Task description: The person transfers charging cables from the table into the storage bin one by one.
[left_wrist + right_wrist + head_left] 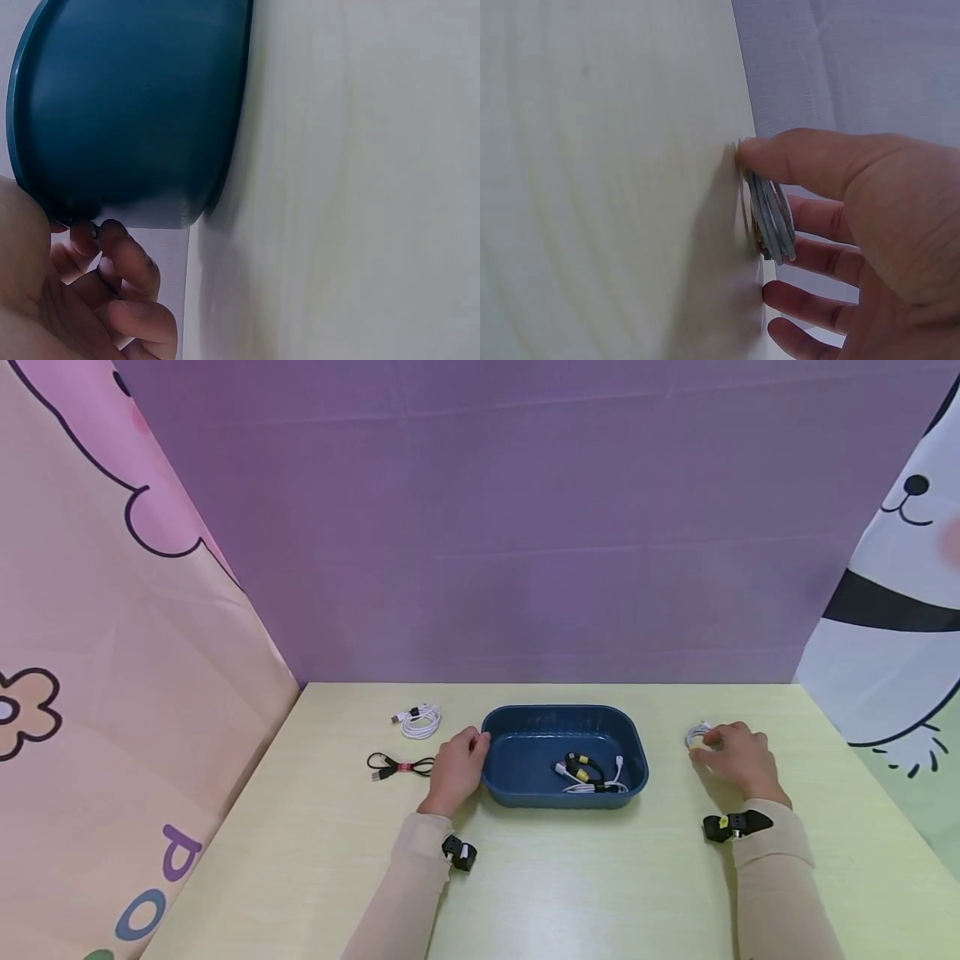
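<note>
My left hand (457,770) grips the left rim of a dark blue plastic bin (517,799), its fingers curled at the bin's end wall in the left wrist view. Inside the bin, toward its right side, lie a white cable (597,788) with a black tie and a black cable (591,767) with yellow connectors. To the right of the bin, my right hand (738,760) pinches a coiled white cable (698,732) between thumb and fingers. That coil (771,217) stands on edge close over the table in the right wrist view, partly hidden by the thumb.
Left of the bin, another coiled white cable (420,721) lies farther back on the pale table (585,885). Nearer the left hand is a black cable (403,767) with a red tie. A purple cloth (540,568) hangs behind the table, with printed cloths at both sides.
</note>
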Tool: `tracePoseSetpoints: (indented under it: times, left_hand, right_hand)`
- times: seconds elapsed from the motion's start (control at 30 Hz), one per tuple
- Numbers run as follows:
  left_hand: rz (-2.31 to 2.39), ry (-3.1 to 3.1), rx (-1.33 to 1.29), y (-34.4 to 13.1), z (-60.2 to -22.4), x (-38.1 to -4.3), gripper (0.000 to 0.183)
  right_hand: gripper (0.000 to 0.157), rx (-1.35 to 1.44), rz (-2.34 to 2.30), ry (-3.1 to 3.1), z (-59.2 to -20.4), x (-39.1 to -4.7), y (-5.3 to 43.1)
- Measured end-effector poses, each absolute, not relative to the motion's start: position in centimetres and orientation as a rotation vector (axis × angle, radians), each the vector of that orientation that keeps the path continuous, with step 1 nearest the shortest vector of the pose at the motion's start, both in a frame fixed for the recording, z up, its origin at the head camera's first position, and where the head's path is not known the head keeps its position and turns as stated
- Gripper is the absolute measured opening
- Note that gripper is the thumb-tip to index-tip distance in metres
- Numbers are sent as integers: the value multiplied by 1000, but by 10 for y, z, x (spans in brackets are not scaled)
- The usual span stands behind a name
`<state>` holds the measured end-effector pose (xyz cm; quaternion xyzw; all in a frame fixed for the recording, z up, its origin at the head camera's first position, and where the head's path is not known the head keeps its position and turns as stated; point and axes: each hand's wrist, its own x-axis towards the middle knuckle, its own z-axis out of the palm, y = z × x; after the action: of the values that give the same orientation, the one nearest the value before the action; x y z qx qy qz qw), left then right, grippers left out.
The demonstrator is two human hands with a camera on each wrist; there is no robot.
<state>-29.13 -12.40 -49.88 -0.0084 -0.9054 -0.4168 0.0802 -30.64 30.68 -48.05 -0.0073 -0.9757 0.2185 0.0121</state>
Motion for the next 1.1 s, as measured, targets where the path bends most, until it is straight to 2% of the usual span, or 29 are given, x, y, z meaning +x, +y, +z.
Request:
tracePoseSetpoints:
  times: [0.67, 1.1]
  left_hand:
    - [-1238, -2706, -26, -123, -498, -291, 35]
    - [-1250, -2712, -22, -123, -498, -290, 34]
  right_hand:
    - [46, -67, 792, -2930, -472, -309, 299]
    - [43, 14, 797, -2817, -458, -306, 291]
